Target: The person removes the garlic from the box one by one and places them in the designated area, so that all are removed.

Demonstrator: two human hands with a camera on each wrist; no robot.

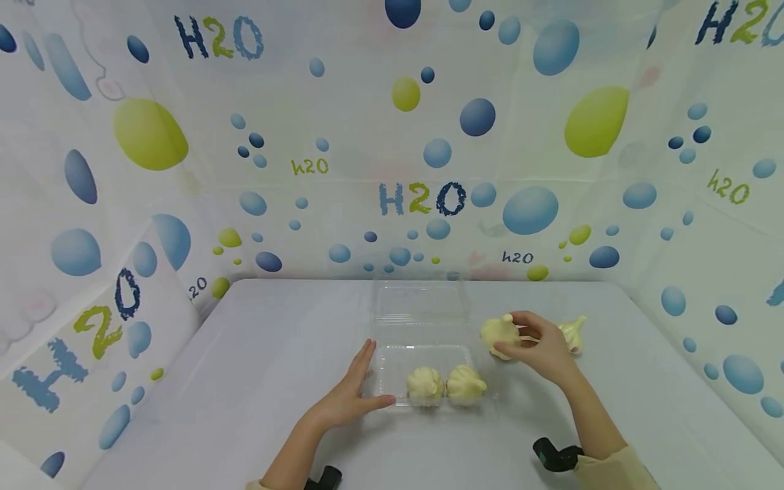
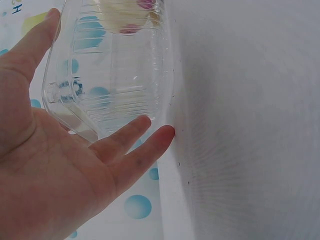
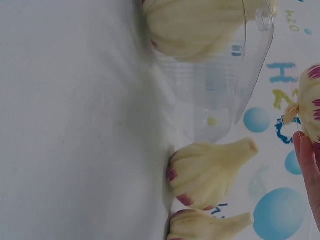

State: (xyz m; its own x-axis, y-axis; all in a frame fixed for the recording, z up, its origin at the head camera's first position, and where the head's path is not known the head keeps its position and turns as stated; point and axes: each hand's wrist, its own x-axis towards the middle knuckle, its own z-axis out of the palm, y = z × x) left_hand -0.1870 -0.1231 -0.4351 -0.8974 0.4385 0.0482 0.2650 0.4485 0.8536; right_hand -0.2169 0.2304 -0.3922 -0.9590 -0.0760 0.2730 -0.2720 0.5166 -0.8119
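Observation:
A clear plastic clamshell box (image 1: 392, 361) lies with its lid (image 1: 422, 303) folded back. Two garlic bulbs sit in its near side, a left bulb (image 1: 425, 386) and a right bulb (image 1: 466, 386). My left hand (image 1: 349, 398) rests at the box's left end, fingers spread and straight around the corner; the left wrist view shows the fingertips (image 2: 145, 121) along the clear wall. To the right of the box, my right hand (image 1: 545, 347) pinches another garlic bulb (image 1: 499, 337) between thumb and fingers, its purple-streaked side (image 3: 312, 107) at the edge of the right wrist view.
Beyond my right hand, a loose garlic bulb (image 1: 573, 335) lies on the white table (image 1: 275, 320). Two loose bulbs show in the right wrist view, one (image 3: 210, 172) beside the other (image 3: 205, 226). A bubble-printed curtain (image 1: 343, 122) surrounds the table's back and sides.

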